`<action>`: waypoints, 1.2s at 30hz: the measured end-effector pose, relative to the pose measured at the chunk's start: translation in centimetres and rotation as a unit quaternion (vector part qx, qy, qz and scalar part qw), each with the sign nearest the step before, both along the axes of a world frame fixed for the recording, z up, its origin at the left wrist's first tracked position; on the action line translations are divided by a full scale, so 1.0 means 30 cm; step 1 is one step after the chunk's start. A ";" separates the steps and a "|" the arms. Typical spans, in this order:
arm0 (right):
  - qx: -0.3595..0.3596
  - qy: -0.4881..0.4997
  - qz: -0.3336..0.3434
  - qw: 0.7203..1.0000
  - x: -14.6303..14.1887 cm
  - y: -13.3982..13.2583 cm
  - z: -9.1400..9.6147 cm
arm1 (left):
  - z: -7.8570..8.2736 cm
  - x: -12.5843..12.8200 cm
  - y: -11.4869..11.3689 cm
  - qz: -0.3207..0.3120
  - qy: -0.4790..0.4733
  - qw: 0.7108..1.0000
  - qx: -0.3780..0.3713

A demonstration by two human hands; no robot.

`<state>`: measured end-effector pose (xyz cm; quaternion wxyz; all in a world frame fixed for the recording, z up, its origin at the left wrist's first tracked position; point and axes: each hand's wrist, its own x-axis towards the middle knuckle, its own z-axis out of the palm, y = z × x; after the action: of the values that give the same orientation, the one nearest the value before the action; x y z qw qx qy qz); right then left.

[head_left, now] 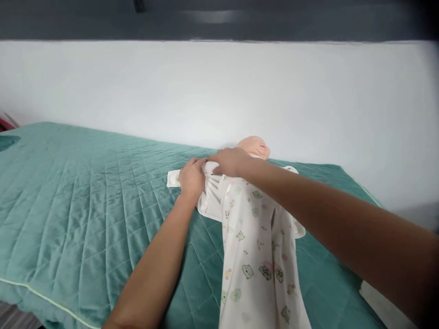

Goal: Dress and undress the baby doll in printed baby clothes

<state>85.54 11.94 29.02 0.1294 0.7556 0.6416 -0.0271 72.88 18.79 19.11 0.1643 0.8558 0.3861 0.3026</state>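
A baby doll (253, 146) lies on the bed with its pinkish head toward the wall. White baby clothes (248, 237) printed with small green animals stretch from it toward me. My left hand (192, 176) is closed around a white sleeve (173, 178), whose end pokes out to the left of my fingers. Close beside it, my right hand (229, 161) grips the upper part of the sleeve near the doll's shoulder, thumb below and fingers above. The gathered white cloth between both hands covers whatever part of the doll's arm is there. My right forearm hides part of the doll's chest.
A green quilted cover (103, 205) lies over the bed, its piped edge at the lower left. Behind it rises a white wall (192, 91) with a dark band on top. Some white cloth (380, 299) lies at the lower right, partly behind my right arm.
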 end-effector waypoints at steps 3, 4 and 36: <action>0.020 -0.001 -0.013 1.000 0.009 -0.032 0.017 | -0.008 0.003 0.006 -0.002 -0.059 0.998 -0.028; 0.027 -0.004 -0.019 0.999 0.011 -0.042 0.024 | -0.009 0.004 0.009 -0.003 -0.082 0.996 -0.046; 0.464 0.269 -0.214 0.816 0.180 -0.405 -0.162 | -0.036 -0.004 -0.027 -0.018 0.138 0.987 0.082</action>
<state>90.95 -0.19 24.17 -0.4240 0.8067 0.4093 0.0445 72.75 17.98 18.04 0.0441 0.9068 0.3631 0.2096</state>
